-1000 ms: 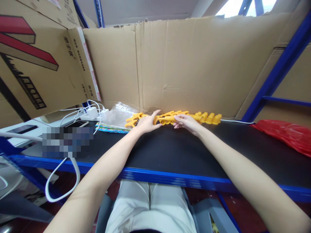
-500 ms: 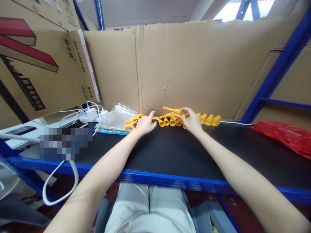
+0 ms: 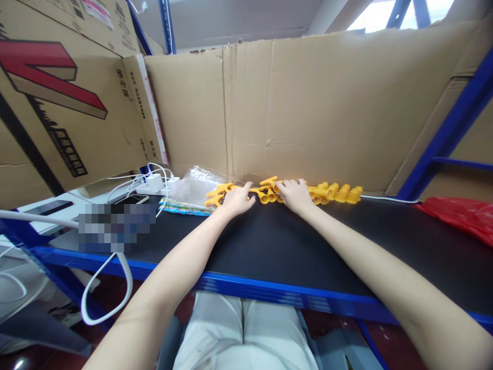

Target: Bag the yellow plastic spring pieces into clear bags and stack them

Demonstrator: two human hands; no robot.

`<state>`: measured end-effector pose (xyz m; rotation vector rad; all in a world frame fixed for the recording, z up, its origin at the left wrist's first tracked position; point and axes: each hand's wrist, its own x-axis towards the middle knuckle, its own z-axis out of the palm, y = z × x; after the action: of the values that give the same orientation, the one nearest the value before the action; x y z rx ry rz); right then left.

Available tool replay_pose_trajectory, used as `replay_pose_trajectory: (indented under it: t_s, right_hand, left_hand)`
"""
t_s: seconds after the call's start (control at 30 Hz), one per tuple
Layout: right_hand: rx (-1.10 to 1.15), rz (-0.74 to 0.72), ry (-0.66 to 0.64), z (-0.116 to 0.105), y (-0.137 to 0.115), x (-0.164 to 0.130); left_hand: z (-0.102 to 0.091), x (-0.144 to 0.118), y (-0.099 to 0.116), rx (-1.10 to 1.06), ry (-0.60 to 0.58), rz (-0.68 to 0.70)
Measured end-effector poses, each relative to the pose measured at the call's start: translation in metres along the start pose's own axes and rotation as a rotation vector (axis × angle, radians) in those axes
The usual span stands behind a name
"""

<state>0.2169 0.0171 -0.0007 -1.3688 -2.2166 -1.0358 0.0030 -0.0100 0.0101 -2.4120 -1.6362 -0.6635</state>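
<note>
1. Cardboard all around this bench: a big flattened sheet (image 3: 308, 103) stands as the back wall, and a printed box (image 3: 57, 103) hangs over the left side. The worktop is a black shelf (image 3: 269, 241) with a blue front edge.

2. The yellow plastic pieces (image 3: 331, 192) sit in a row at the very back of the shelf, touching the foot of the cardboard. They run from behind my hands out to the right, with a few more poking out on the left.

3. My left hand (image 3: 236, 199) lies flat on the row's left part, fingers spread loose and pressing down, not closed on anything as far as I can see.

4. My right hand (image 3: 295, 195) is just beside it, palm down over the middle of the row, fingers splayed across several pieces. No real pinch there either.

5. Looks to me like I'm at the tidying stage, nudging the pieces into line against the wall. Next move probably needs a light, even push so none of them tip or ride up on a neighbour.

6. Off to the left: a crinkly clear bag (image 3: 192, 182), white chargers with cables (image 3: 154, 181), a phone (image 3: 133, 199). A red bag (image 3: 462, 216) is far right.
</note>
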Motion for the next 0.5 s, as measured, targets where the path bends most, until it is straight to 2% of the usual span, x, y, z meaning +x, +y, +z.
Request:
replay_pose_trajectory:
  t_s: [0.17, 0.5]
  right_hand:
    - [-0.044, 0.024, -0.075, 0.01, -0.003, 0.005]
    - [0.021, 0.034, -0.125, 0.015, -0.011, 0.007]
  left_hand:
    - [-0.001, 0.0, -0.001, 0.004, -0.009, -0.001]
    - [-0.005, 0.002, -0.001, 0.064, -0.058, 0.007]
